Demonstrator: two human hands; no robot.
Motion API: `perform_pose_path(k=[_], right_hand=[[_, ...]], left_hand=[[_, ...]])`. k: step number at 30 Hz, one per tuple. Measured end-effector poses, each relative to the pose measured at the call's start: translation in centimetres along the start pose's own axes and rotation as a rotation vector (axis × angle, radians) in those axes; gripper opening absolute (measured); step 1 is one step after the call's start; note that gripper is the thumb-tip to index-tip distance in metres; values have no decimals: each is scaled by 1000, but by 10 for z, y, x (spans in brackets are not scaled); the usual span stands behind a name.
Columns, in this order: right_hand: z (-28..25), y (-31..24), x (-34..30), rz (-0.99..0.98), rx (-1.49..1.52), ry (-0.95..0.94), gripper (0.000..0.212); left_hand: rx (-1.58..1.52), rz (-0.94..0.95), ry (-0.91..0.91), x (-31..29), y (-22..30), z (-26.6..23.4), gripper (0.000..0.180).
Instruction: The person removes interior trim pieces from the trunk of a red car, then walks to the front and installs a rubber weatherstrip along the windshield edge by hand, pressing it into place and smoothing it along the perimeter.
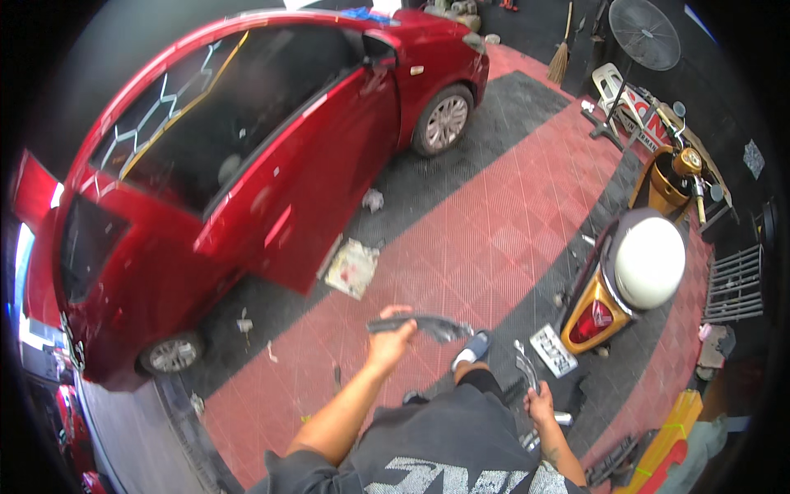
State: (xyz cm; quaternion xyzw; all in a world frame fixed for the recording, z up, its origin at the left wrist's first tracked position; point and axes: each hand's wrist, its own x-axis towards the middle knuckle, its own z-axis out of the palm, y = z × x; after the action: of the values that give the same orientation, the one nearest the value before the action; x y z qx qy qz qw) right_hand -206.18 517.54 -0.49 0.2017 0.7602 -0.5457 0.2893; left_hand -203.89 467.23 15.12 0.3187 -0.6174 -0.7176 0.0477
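My left hand [393, 339] is closed around a long, curved dark piece [440, 326], glossy toward its right end. It is held out in front of my body, above the red and black floor. Lower and to the right, my right hand [539, 403] grips a slim, curved, shiny silver-grey piece [525, 364] that points up and away from me. The exact kind of either piece is too unclear to tell. Beyond my left hand stands a red car [329, 156] with a door [304, 222] swung out toward me.
A gold scooter [594, 317] with a white helmet [650, 262] on its seat stands at right, near a licence plate [553, 350]. Stained paper [352, 268] lies by the car door. A pedestal fan [645, 34] and a broom [559, 62] are at the back. Yellow boxes [671, 440] sit lower right.
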Motion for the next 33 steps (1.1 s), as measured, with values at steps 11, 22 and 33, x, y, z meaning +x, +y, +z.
perform_pose_path(k=[11, 22, 33], right_hand=[[15, -301, 382, 101, 339, 75, 22], [94, -674, 638, -287, -43, -387, 10], [91, -888, 853, -170, 101, -160, 12]], left_hand=[[62, 100, 84, 333, 164, 125, 30], [211, 682, 171, 598, 516, 165, 41], [818, 509, 130, 982, 961, 131, 34]])
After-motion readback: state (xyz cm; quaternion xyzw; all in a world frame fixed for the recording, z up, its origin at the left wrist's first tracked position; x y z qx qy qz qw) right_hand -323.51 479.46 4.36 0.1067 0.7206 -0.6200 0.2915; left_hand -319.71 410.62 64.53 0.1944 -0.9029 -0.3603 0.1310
